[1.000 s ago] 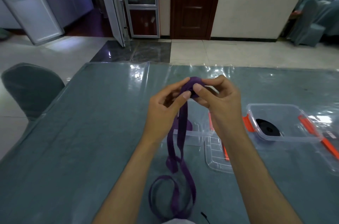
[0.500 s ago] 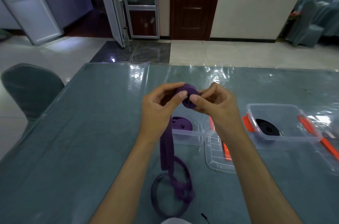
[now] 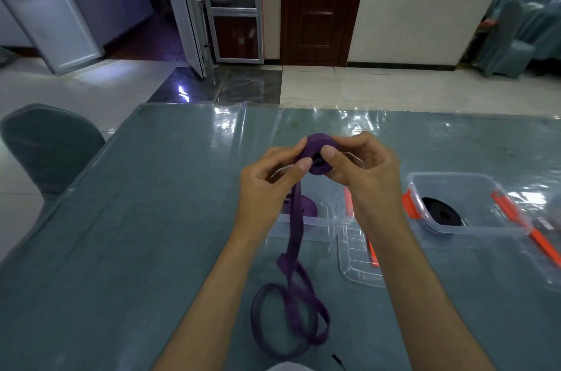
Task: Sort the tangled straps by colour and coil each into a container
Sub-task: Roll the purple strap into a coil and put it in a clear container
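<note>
Above the table, both hands hold a partly wound coil of purple strap (image 3: 317, 149). My left hand (image 3: 270, 179) pinches its left side with thumb and fingers. My right hand (image 3: 361, 170) pinches the right side, thumb on the coil's face. The strap's loose tail (image 3: 293, 279) hangs down and lies in loops on the table near me. Behind the hands, a clear container (image 3: 306, 220) holds another purple coil (image 3: 308, 207). A second clear container (image 3: 473, 203) at the right holds a coiled black strap (image 3: 441, 215).
A clear lid with an orange clip (image 3: 358, 258) lies between the containers. Another lid with an orange clip (image 3: 543, 243) lies at the far right. The table (image 3: 136, 218) wears a teal cloth under clear plastic. A covered chair (image 3: 45, 146) stands at the left.
The coil has been turned between my fingers and has taken up more strap. The loose tail has shifted and its loops lie differently on the table.
</note>
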Demonstrator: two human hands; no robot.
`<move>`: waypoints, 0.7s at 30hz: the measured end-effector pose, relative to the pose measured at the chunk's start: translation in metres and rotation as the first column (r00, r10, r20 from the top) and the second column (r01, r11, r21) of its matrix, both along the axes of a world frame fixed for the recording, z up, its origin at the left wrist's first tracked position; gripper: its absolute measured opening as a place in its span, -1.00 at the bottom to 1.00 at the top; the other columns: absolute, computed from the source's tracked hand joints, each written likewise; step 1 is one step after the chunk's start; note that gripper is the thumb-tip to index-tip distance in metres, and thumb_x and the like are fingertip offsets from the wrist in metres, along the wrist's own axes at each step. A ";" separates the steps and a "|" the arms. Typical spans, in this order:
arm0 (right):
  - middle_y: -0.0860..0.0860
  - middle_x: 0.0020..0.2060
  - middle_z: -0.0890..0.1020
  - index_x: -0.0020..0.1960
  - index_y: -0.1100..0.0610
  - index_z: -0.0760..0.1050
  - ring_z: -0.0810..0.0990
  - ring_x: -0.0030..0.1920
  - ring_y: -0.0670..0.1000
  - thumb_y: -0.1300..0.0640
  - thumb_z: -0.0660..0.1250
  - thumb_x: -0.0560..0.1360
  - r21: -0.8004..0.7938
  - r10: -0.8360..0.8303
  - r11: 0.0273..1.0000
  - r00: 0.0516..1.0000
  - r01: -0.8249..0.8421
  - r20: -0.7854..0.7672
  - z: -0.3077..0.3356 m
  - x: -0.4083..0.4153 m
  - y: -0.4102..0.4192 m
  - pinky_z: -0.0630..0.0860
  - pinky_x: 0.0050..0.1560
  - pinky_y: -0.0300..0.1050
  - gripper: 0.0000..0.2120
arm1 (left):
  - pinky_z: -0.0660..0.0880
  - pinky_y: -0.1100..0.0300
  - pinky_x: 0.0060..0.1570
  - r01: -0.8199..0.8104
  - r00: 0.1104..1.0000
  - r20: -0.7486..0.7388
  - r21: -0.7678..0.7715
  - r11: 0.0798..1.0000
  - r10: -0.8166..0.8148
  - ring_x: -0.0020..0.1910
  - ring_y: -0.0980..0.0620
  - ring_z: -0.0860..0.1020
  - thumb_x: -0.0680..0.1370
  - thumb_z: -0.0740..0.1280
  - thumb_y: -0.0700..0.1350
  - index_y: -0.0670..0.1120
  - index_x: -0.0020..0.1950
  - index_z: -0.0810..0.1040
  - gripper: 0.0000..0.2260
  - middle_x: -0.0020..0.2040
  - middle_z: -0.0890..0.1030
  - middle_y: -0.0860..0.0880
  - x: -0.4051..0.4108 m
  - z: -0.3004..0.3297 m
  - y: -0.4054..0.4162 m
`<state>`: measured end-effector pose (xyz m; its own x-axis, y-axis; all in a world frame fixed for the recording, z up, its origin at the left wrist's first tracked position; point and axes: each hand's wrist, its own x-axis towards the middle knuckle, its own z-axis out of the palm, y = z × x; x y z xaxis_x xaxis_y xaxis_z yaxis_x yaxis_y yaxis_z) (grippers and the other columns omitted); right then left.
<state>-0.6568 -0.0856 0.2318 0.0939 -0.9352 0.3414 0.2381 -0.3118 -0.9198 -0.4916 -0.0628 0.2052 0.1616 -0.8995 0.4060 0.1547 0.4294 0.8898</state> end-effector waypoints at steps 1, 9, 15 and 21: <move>0.10 -0.02 0.77 -0.05 0.07 0.62 0.77 0.04 0.14 0.13 0.58 0.45 0.014 0.017 1.000 1.000 -0.018 0.017 -0.001 0.000 0.001 0.73 -0.01 0.07 -0.85 | 0.61 0.24 0.13 0.012 1.000 -0.004 -0.015 1.000 -0.012 0.12 0.00 0.72 0.57 0.51 -0.22 0.03 0.22 0.74 -0.74 0.11 0.75 -0.06 0.002 0.001 -0.001; 0.08 -0.04 0.77 0.04 0.07 0.66 0.77 0.03 0.14 0.14 0.55 0.49 -0.058 -0.044 0.997 0.999 0.043 -0.012 -0.002 0.000 -0.005 0.74 -0.03 0.08 -0.84 | 0.61 0.22 0.15 -0.014 0.997 -0.079 0.012 1.000 0.015 0.14 -0.03 0.73 0.53 0.55 -0.22 0.05 0.13 0.77 -0.76 0.10 0.77 -0.04 -0.002 -0.002 -0.004; 0.07 -0.07 0.76 -0.03 0.07 0.62 0.78 -0.02 0.11 0.15 0.60 0.42 -0.026 0.018 0.999 0.996 -0.021 -0.084 -0.003 -0.009 -0.009 0.72 -0.06 -0.04 -0.80 | 0.63 0.23 0.10 -0.077 0.997 -0.022 -0.003 0.997 0.077 0.09 -0.05 0.75 0.54 0.56 -0.18 0.00 0.13 0.77 -0.81 0.05 0.78 -0.05 -0.001 0.001 -0.009; 0.09 0.00 0.76 0.02 0.11 0.62 0.75 0.09 0.16 0.17 0.56 0.48 -0.008 0.029 1.000 0.999 -0.029 -0.036 -0.012 -0.007 -0.006 0.70 0.08 0.04 -0.83 | 0.62 0.22 0.14 -0.029 1.000 0.004 -0.009 1.000 0.029 0.12 -0.01 0.73 0.55 0.54 -0.19 0.04 0.24 0.73 -0.72 0.12 0.75 -0.05 0.000 -0.004 -0.008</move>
<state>-0.6638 -0.0918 0.2198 0.1328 -0.9292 0.3450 0.2142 -0.3129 -0.9253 -0.4920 -0.0704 0.2013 0.1861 -0.8907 0.4146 0.1386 0.4416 0.8864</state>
